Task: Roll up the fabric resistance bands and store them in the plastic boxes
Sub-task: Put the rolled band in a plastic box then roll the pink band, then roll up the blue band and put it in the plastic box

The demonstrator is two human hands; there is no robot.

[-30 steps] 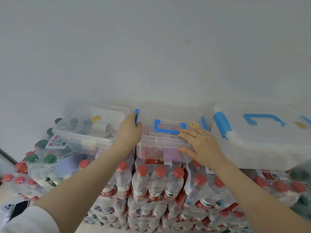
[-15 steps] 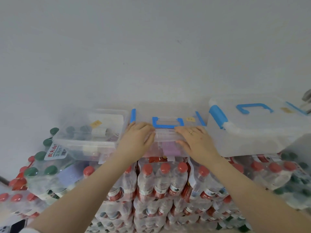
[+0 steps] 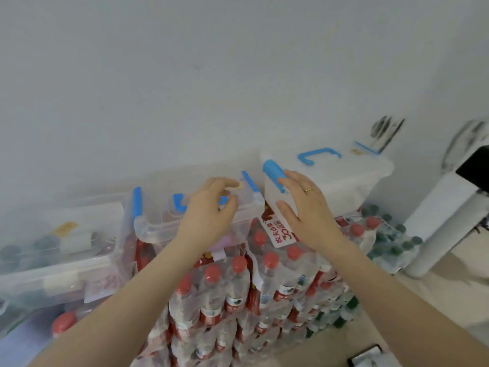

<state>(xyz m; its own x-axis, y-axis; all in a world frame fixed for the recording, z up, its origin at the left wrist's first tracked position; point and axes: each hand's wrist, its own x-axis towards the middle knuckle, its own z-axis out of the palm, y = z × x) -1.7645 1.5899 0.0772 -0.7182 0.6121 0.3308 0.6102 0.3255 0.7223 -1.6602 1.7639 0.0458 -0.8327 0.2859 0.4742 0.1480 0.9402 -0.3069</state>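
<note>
Across the lower frame, shrink-wrapped bottle packs [image 3: 232, 287] carry three plastic boxes; this soft, uneven base could let the middle box [image 3: 195, 221] slide. Right hand [image 3: 307, 207] spreads loosely against the opaque box [image 3: 344, 176]; left hand [image 3: 209, 210] hovers, fingers curled. No bands visible.

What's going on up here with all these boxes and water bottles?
A person is handling clear plastic storage boxes that sit on stacked packs of bottled water against a wall. The left hand hovers over the lid of the middle box, fingers loosely curled. The right hand reaches with straight fingers to the blue latch of the right box. Both lids look closed. No resistance bands show clearly.
</note>
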